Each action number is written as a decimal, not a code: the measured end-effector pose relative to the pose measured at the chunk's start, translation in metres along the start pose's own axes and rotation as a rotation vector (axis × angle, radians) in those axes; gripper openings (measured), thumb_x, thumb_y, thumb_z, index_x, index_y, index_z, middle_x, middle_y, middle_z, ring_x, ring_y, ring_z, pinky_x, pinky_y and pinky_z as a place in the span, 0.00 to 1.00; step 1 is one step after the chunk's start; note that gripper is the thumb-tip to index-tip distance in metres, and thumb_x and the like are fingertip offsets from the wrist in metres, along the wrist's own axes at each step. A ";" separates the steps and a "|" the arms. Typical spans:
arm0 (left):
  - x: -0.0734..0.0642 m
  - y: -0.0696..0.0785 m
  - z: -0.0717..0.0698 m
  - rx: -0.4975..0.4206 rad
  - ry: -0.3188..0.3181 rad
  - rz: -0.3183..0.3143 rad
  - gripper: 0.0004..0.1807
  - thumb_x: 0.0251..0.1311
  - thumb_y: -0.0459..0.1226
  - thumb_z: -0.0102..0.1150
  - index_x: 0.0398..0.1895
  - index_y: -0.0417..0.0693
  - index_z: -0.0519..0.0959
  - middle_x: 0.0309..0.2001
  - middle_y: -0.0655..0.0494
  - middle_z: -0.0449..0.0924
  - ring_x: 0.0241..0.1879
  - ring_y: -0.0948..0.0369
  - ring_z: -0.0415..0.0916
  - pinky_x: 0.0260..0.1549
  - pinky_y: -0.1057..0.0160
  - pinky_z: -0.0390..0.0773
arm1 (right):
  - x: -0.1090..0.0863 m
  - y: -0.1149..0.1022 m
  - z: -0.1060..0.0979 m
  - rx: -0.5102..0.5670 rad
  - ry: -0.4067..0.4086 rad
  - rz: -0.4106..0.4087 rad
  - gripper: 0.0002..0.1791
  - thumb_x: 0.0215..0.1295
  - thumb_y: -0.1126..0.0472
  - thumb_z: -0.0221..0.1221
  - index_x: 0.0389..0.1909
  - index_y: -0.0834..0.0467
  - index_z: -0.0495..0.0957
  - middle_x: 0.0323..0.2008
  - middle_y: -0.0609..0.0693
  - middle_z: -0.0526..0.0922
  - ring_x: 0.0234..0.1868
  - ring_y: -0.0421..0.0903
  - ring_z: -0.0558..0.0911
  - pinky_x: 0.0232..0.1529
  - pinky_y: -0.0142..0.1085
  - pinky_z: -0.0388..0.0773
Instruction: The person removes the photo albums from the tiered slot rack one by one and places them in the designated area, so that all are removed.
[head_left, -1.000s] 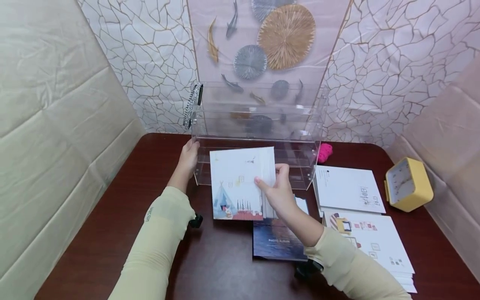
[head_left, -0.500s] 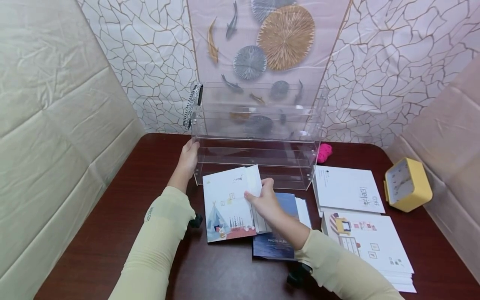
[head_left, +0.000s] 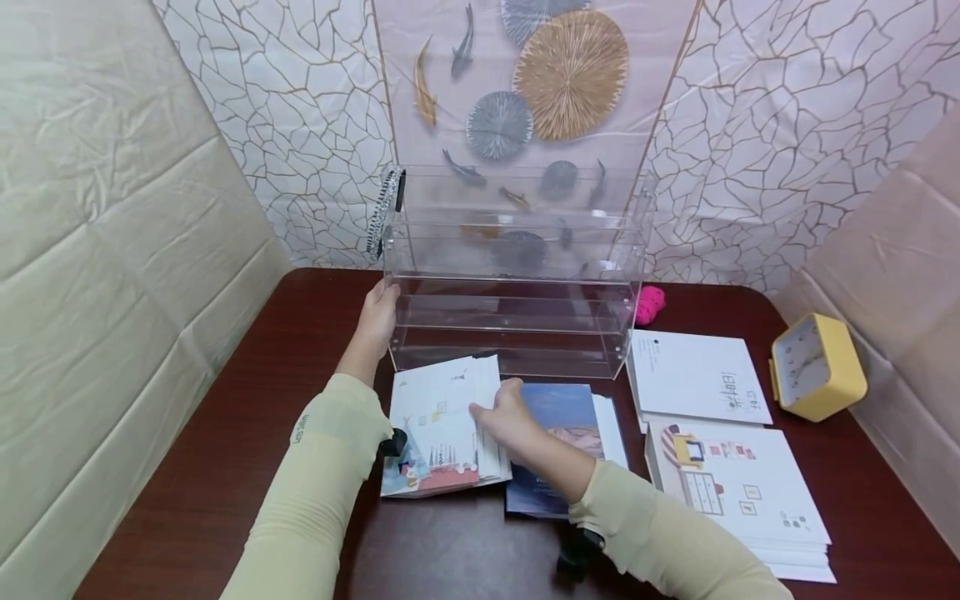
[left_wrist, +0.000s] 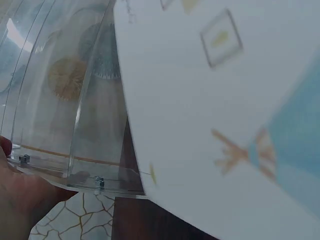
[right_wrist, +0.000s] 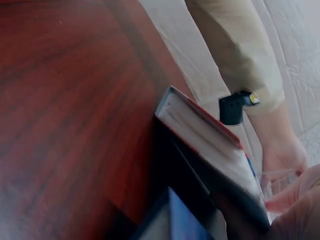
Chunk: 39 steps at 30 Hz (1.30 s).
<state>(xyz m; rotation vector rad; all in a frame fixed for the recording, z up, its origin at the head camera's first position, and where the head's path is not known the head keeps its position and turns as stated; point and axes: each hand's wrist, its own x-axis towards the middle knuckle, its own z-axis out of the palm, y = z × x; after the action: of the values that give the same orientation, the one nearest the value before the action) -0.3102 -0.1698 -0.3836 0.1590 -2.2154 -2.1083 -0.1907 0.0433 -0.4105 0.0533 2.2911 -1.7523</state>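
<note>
My left hand (head_left: pixel 375 325) grips the left side of a clear acrylic rack (head_left: pixel 517 327); the left wrist view shows the thumb side of that hand (left_wrist: pixel 30 195) at the panel's edge. With its thumb on top, my right hand (head_left: pixel 513 421) holds a white photo album (head_left: pixel 423 408) by its right side. A blue tent is printed on the cover, and loose-edged pages show at the right. The album is tilted low over the table in front of the rack, its page edges (right_wrist: pixel 205 135) facing the right wrist camera. Partly under my right forearm lies a blue photo album (head_left: pixel 558 408).
Two stacks of white albums, a rear one (head_left: pixel 697 375) and a front one (head_left: pixel 742 483), lie at the right. Beyond them stands a yellow clock (head_left: pixel 825 367). A pink bundle (head_left: pixel 649 305) sits by the rack's right side, and a spiral-bound notebook (head_left: pixel 382 212) leans at its top left.
My right hand has brought the white album down and left, away from the rack's front toward the table, uncovering more of the blue album. The left hand and rack have stayed put.
</note>
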 end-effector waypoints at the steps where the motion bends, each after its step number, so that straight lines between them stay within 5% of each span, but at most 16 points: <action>1: 0.000 0.000 0.000 0.005 -0.003 -0.001 0.29 0.72 0.41 0.32 0.73 0.43 0.47 0.72 0.49 0.50 0.69 0.56 0.47 0.66 0.57 0.51 | -0.001 0.001 0.001 -0.018 -0.005 0.006 0.46 0.63 0.69 0.56 0.66 0.75 0.30 0.67 0.77 0.37 0.67 0.66 0.47 0.66 0.52 0.51; 5: 0.000 0.002 0.000 0.005 -0.006 0.000 0.29 0.72 0.41 0.33 0.73 0.43 0.47 0.72 0.49 0.49 0.69 0.57 0.46 0.66 0.58 0.50 | -0.004 0.004 0.008 -0.067 -0.006 0.008 0.51 0.62 0.67 0.58 0.66 0.76 0.26 0.67 0.76 0.36 0.68 0.65 0.43 0.67 0.53 0.44; 12: -0.012 0.019 0.001 -0.038 -0.023 -0.012 0.28 0.72 0.38 0.34 0.72 0.39 0.49 0.71 0.48 0.50 0.69 0.57 0.46 0.66 0.60 0.50 | -0.010 0.009 0.015 -0.101 0.002 -0.127 0.42 0.53 0.73 0.63 0.62 0.74 0.47 0.56 0.74 0.61 0.59 0.66 0.64 0.61 0.53 0.61; 20: -0.021 0.029 0.000 -0.013 -0.030 -0.007 0.29 0.72 0.37 0.33 0.72 0.36 0.46 0.71 0.44 0.48 0.69 0.55 0.46 0.66 0.59 0.50 | -0.022 0.014 0.016 -0.373 -0.120 -0.169 0.48 0.58 0.65 0.62 0.68 0.76 0.40 0.67 0.75 0.41 0.69 0.65 0.42 0.67 0.53 0.44; 28: -0.019 0.027 0.001 0.001 -0.031 -0.014 0.29 0.72 0.37 0.32 0.72 0.37 0.46 0.72 0.44 0.48 0.69 0.54 0.45 0.67 0.59 0.49 | -0.023 0.021 0.015 -0.396 -0.176 -0.185 0.45 0.60 0.67 0.58 0.69 0.74 0.39 0.69 0.73 0.33 0.70 0.63 0.36 0.67 0.54 0.40; 39: -0.014 0.027 0.009 -0.007 -0.064 0.012 0.28 0.72 0.37 0.33 0.72 0.35 0.47 0.72 0.44 0.47 0.69 0.55 0.45 0.67 0.60 0.49 | -0.021 0.025 0.010 -0.360 -0.167 -0.240 0.41 0.59 0.71 0.51 0.67 0.78 0.39 0.67 0.77 0.41 0.69 0.66 0.42 0.68 0.53 0.41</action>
<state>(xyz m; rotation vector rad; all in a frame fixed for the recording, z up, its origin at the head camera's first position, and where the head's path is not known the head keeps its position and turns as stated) -0.2977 -0.1580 -0.3572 0.0795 -2.2380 -2.1437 -0.1644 0.0436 -0.4317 -0.4339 2.5271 -1.3506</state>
